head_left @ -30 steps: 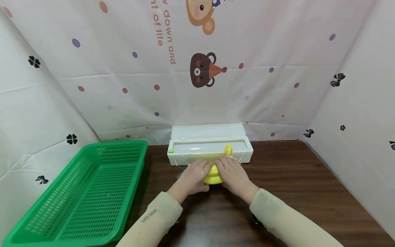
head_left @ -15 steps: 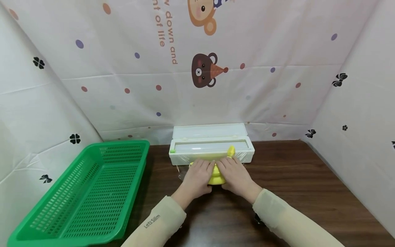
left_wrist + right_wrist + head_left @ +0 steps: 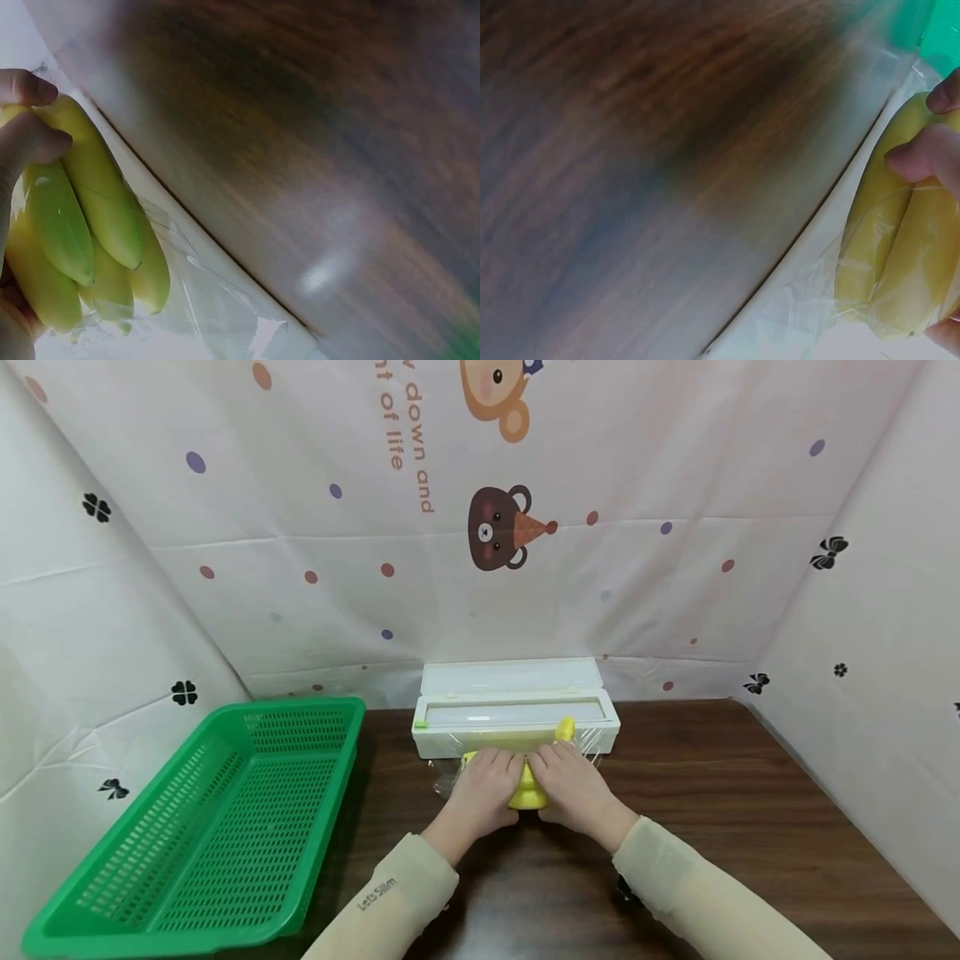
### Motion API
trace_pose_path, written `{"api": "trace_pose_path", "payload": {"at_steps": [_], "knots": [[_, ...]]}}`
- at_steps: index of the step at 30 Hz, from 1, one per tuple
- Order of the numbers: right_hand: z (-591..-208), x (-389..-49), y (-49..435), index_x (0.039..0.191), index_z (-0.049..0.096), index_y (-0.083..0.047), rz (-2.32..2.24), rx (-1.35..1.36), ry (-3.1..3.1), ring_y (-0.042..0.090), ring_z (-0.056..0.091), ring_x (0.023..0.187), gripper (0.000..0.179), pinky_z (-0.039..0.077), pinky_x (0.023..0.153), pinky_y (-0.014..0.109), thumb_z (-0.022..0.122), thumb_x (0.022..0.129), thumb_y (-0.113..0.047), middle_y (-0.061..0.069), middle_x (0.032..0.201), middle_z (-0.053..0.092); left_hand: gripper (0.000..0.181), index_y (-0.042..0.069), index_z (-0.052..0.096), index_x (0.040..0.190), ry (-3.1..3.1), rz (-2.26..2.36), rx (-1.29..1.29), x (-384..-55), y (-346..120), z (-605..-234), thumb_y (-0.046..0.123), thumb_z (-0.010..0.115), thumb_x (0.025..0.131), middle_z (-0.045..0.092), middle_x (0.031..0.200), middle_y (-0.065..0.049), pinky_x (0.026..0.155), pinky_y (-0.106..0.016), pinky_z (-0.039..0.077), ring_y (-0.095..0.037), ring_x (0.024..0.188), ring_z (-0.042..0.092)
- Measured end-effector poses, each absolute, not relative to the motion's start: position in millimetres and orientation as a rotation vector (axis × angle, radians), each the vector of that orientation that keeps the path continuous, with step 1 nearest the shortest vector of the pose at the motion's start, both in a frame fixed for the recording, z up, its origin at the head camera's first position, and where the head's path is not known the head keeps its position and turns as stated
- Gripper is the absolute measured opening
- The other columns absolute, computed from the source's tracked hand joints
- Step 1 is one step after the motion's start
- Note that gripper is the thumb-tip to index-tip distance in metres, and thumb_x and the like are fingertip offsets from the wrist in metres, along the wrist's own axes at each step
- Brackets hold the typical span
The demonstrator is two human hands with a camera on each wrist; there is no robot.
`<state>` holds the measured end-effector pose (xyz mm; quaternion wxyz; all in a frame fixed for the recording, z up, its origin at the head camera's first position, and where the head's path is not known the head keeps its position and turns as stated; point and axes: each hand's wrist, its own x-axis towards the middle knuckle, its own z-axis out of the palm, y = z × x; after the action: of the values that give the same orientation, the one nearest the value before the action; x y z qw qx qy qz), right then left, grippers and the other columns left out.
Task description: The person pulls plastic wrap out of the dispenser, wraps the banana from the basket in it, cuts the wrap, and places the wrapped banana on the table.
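Both hands hold a bunch of yellow bananas (image 3: 528, 795) in front of the white cling film dispenser (image 3: 517, 743). My left hand (image 3: 486, 789) grips its left side, and my right hand (image 3: 574, 787) grips its right side. The stem end sticks up past the right fingers. Clear cling film (image 3: 447, 781) runs from the dispenser to the fruit. In the left wrist view, several greenish-yellow banana tips (image 3: 64, 232) show below the thumb, with crumpled film (image 3: 210, 307) beside them. The right wrist view has film lying over the bananas (image 3: 911, 262) under the right thumb.
The dispenser's lid (image 3: 512, 677) stands raised at the back. A green plastic basket (image 3: 318, 827) with slotted walls sits at the left of the dark wooden table (image 3: 697, 793). White printed sheets (image 3: 637, 602) enclose the back and sides.
The hands and bananas have shifted slightly right against the dispenser, still gripped. A flap of film shows more plainly left of my left hand. The whole view has drifted a little.
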<state>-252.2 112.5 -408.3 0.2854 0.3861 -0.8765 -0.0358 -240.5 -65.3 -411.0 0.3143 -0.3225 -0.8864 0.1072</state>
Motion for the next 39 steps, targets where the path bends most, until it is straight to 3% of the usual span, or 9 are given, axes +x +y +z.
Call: {"api": "trace_pose_path", "payload": {"at_steps": [12,22,39], "knots": [[-402,-248,111,0.090,0.058,-0.006,-0.166,1.053,-2.362,0.020,0.052,0.074,0.057,0.047,0.072,0.033,0.084,0.048,-0.034,0.003,0.081,0.056,0.067,0.011,0.060,0.102,-2.377,0.270,-0.907,-239,-66,-404,0.051,0.081,0.053,0.062,0.086,0.003,0.071,-0.024,0.049,-0.012,0.075,0.057],[-401,-244,112,0.086,0.057,-0.006,-0.171,1.061,-2.372,0.019,0.050,0.069,0.055,0.047,0.066,0.033,0.082,0.046,-0.035,0.003,0.076,0.053,0.070,0.008,0.061,0.108,-2.420,0.200,-0.923,-235,-66,-404,0.050,0.081,0.055,0.064,0.090,0.001,0.076,-0.024,0.050,-0.013,0.080,0.059],[-402,-242,115,0.074,0.052,-0.012,-0.061,1.109,-2.343,0.014,0.044,0.059,0.050,0.042,0.056,0.030,0.078,0.041,-0.037,-0.002,0.066,0.048,0.061,0.013,0.060,0.099,-2.578,0.125,-0.939,-228,-65,-393,0.049,0.080,0.055,0.060,0.083,0.005,0.071,-0.025,0.050,-0.012,0.075,0.056]]}}
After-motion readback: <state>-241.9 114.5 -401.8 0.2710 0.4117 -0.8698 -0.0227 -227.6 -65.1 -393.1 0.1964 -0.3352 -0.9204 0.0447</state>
